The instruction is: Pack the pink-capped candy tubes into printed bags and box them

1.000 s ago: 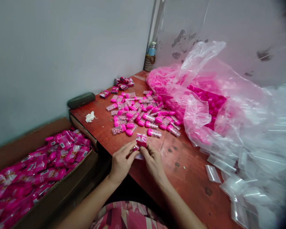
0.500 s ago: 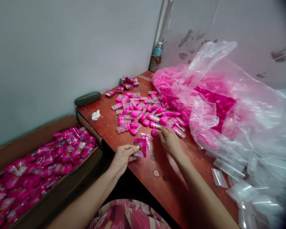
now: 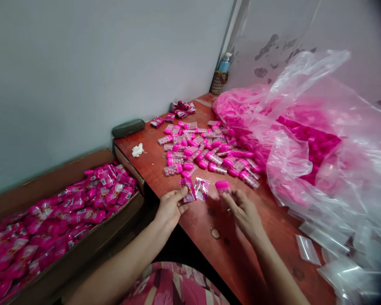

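Between thumb and fingers, my left hand grips a small printed pink packet over the table's near edge. Just right of it a clear-and-pink sleeve lies on the table. My right hand is closed on a small candy bottle with a pink cap; fingers partly cover its body. Beyond both hands spreads a heap of similar clear bottles with pink caps and small round pieces inside.
To the left stands a cardboard box full of wrapped pink packs. A big clear bag of pink pieces covers the table's right, with clear sleeves near it. A dark case and white tissue lie at the far-left edge.
My right hand has drawn back from the heap with a bottle in it. The packet in my left hand has tilted, and the view has shifted left.
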A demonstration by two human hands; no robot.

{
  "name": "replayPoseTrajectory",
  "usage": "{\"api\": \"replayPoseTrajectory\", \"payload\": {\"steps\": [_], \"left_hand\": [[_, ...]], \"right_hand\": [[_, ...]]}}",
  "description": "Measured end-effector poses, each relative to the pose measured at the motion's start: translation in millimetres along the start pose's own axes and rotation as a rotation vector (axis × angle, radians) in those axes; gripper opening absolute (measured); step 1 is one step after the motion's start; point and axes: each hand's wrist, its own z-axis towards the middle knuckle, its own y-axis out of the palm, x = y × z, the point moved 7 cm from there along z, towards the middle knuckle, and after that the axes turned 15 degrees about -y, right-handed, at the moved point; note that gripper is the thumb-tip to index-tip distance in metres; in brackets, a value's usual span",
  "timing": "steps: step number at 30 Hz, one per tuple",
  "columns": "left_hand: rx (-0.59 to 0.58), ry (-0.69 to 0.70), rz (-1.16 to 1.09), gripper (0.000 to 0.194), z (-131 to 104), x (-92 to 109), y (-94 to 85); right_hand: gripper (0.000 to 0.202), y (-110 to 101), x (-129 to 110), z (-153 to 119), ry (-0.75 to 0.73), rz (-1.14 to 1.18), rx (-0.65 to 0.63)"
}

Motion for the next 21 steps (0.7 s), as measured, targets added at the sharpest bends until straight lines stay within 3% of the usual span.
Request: {"api": "replayPoseTrajectory", "payload": {"steps": [3,7,16,21], "left_hand": [[-0.025,-0.01,-0.113,0.01,1,-4,3.2],[-0.064,-0.038,-0.149,0.01,3,-12,10.5],[-0.166,0.039,-0.109,0.021,-13,-14,27.9],[-0.208,0.083,0.05,0.027,-20,-11,31.6]], "right_hand": [[0.031,35,-17,-37,0.153,0.435,0.02],[0.03,63,-32,-61,0.197,0.602,0.086],[0.028,71,-30,-58,0.206,0.601,0.15],[0.027,80,-28,-56,0.22,0.762,0.082]]}}
